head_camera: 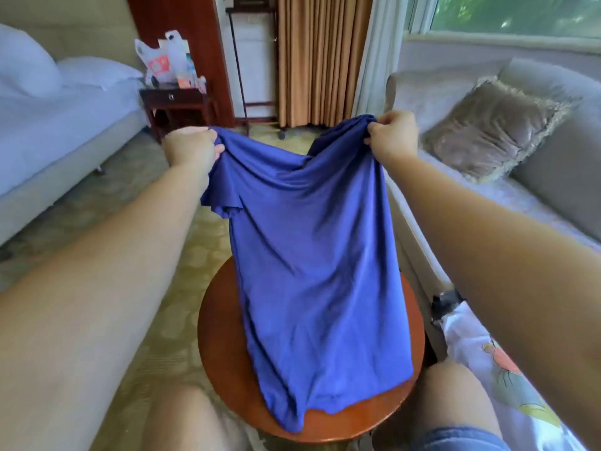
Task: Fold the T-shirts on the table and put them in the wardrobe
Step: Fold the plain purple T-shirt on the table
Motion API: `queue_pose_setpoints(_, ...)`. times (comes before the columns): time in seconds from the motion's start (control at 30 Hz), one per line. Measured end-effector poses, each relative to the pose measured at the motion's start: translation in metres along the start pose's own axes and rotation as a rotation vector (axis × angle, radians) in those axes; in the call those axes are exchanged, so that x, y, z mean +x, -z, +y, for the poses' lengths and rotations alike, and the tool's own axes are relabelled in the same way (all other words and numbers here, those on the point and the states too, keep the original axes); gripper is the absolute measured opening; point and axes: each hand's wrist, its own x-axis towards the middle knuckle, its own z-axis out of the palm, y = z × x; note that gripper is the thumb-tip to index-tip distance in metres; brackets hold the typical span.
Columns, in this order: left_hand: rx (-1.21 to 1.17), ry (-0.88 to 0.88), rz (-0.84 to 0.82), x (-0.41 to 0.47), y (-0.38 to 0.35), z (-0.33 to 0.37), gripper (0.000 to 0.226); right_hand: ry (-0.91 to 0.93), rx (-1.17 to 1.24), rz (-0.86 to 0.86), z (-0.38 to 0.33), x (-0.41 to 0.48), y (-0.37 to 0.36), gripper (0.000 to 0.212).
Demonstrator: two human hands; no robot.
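On the left a bed [48,131] stands beside a dark nightstand [172,102]. The left hand [192,146] grips one top corner of a blue T-shirt [312,255], which hangs spread in the air with its hem resting on the round wooden table [374,415], and the right hand [393,135] pinches the other top corner. On the right a fringed cushion [494,125] lies on a grey sofa [559,177].

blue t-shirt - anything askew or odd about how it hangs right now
Slightly askew. The blue T-shirt hangs bunched between the left hand and the right hand, which grips higher. Only one sleeve shows, by the left hand, and the hem lies crumpled on the round table. No tear or stain visible.
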Motion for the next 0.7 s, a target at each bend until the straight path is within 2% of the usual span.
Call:
queue_pose_setpoints(0.03,0.09,-0.007,-0.035,0.012,-0.008,-0.018,0.027,-0.021,-0.05,-0.062,0.021,0.008,-0.016,0.014)
queue_pose_setpoints(0.13,0.562,-0.039,-0.175,0.008,-0.029,-0.084,0.081,-0.011,-0.245,-0.286,0.086,0.001,-0.055,0.059)
queue_pose_setpoints(0.17,0.628,-0.047,-0.258,-0.002,-0.033,-0.106,0.088,-0.018,-0.318,-0.404,0.104,-0.016,-0.062,0.06)
queue_pose_setpoints(0.23,0.669,-0.05,-0.473,-0.032,-0.033,-0.152,0.081,-0.035,-0.522,-0.663,0.142,-0.065,-0.065,0.048)
queue_pose_setpoints(0.3,0.827,-0.057,-0.695,-0.076,-0.021,-0.193,0.054,-0.095,-0.704,-0.864,0.182,-0.116,-0.059,0.059)
queue_pose_setpoints(0.37,0.988,-0.135,-0.798,-0.118,-0.002,-0.228,0.038,-0.05,-0.807,-0.836,0.218,-0.167,-0.042,0.063)
queue_pose_setpoints(0.43,1.047,-0.198,-0.824,-0.153,0.013,-0.246,0.031,0.064,-0.75,-0.688,0.241,-0.201,-0.022,0.046)
queue_pose_setpoints(0.47,1.074,-0.215,-0.851,-0.167,0.017,-0.25,0.035,0.11,-0.731,-0.626,0.244,-0.213,-0.013,0.038)
queue_pose_setpoints(0.5,1.109,-0.22,-0.888,-0.176,0.021,-0.252,0.042,0.128,-0.745,-0.639,0.242,-0.222,-0.006,0.038)
queue_pose_setpoints(0.57,1.213,-0.225,-0.922,-0.191,0.022,-0.253,0.057,0.122,-0.844,-0.782,0.24,-0.237,0.002,0.051)
queue_pose_setpoints(0.7,1.282,-0.228,-0.749,-0.175,0.013,-0.258,0.051,0.06,-0.914,-0.829,0.236,-0.241,-0.006,0.062)
